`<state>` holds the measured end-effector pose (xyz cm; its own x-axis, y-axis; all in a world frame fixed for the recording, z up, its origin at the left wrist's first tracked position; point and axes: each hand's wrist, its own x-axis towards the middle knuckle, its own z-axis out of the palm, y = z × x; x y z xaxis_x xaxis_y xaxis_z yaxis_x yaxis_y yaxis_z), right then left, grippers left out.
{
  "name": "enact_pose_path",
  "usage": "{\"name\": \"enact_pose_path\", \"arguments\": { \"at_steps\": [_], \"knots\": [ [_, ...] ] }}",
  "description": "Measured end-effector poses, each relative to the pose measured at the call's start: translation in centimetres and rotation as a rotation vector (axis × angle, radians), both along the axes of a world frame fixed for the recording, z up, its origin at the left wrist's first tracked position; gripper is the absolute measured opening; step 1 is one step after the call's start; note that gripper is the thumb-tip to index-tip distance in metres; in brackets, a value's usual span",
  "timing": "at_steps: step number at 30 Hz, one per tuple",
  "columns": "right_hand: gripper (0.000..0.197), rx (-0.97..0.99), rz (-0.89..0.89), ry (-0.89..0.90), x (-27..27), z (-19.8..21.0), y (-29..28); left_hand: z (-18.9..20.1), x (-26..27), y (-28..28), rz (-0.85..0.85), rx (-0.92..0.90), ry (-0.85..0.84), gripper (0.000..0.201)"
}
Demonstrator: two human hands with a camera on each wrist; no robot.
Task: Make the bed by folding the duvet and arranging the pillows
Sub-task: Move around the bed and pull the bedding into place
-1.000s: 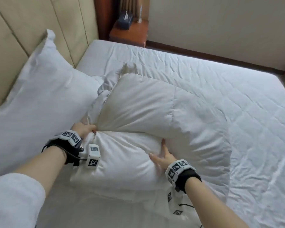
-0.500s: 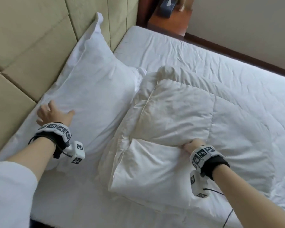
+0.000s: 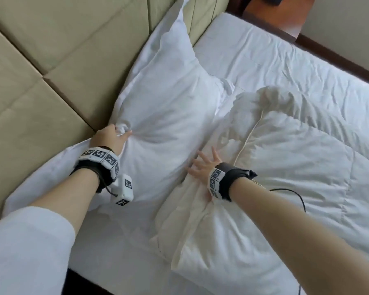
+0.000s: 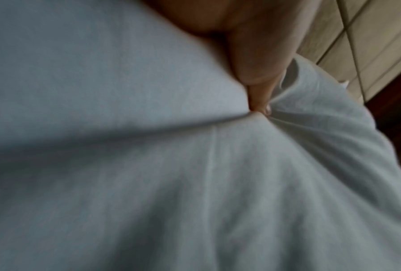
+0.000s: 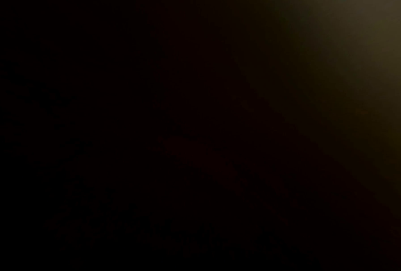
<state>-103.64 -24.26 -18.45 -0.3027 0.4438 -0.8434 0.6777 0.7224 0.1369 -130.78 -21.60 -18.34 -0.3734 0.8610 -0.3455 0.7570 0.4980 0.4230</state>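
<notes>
Far left: beige padded headboard (image 3: 51, 67), panels seamed, running diagonally up toward the top of the view. Propped against it, a white pillow (image 3: 168, 107), long axis slanting from the near left up to a pointed corner at the top by the headboard; face tilted toward the bed. Left hand (image 3: 109, 137) at the pillow's headboard-side edge, fingers curled, pinching a bunch of its fabric so that creases radiate from the grip. Confirmed in the left wrist view: fingers (image 4: 259, 60) pressed into gathered white cloth of the pillow (image 4: 241, 183), with headboard (image 4: 368, 45) panels behind. White sleeve (image 3: 26, 248) at the lower left corner.

Centre: right hand (image 3: 202, 165) spread, fingers straight and fanned, lying flat in the seam where the pillow's lower right edge meets the folded duvet. Right wrist view almost wholly dark, nothing readable there.

Right of the hand: folded duvet (image 3: 285, 177), cream-white, quilted, bulky, lying on the mattress and touching the pillow along its left side; layered fold edges facing the near side, long axis running from near centre out toward the far right. Thin black cable (image 3: 294, 193) from the wrist strap looping across its top.

Beyond and under both: wrinkled white sheet (image 3: 275, 60) covering the mattress. Top right: corner of a reddish wooden nightstand (image 3: 285, 13), then a dark wooden skirting (image 3: 339, 58) below a pale wall.
</notes>
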Motion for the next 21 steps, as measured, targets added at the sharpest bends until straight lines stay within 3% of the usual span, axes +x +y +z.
{"name": "enact_pose_path", "arguments": {
  "at_steps": [3,9,13,17,21],
  "knots": [
    [0.069,-0.068,0.012,-0.022,-0.5,-3.0,-0.1,-0.3,-0.8,0.3,0.021,0.042,-0.049,0.051],
    [0.065,-0.039,0.072,-0.105,-2.4,-8.6,1.3,-2.0,-1.0,-0.1,0.051,0.119,-0.050,0.050],
    [0.041,-0.153,0.043,-0.133,-2.3,-7.0,1.6,-1.3,-1.0,0.0,0.069,0.204,-0.087,0.046],
    [0.007,-0.101,-0.032,-0.083,-3.3,-2.6,4.7,2.4,-2.3,1.9,0.082,0.368,-0.226,0.047],
    [0.022,-0.084,-0.127,-0.124,-2.0,-3.9,9.7,7.5,-2.2,3.9,0.051,0.510,-0.327,0.055]
  ]
}}
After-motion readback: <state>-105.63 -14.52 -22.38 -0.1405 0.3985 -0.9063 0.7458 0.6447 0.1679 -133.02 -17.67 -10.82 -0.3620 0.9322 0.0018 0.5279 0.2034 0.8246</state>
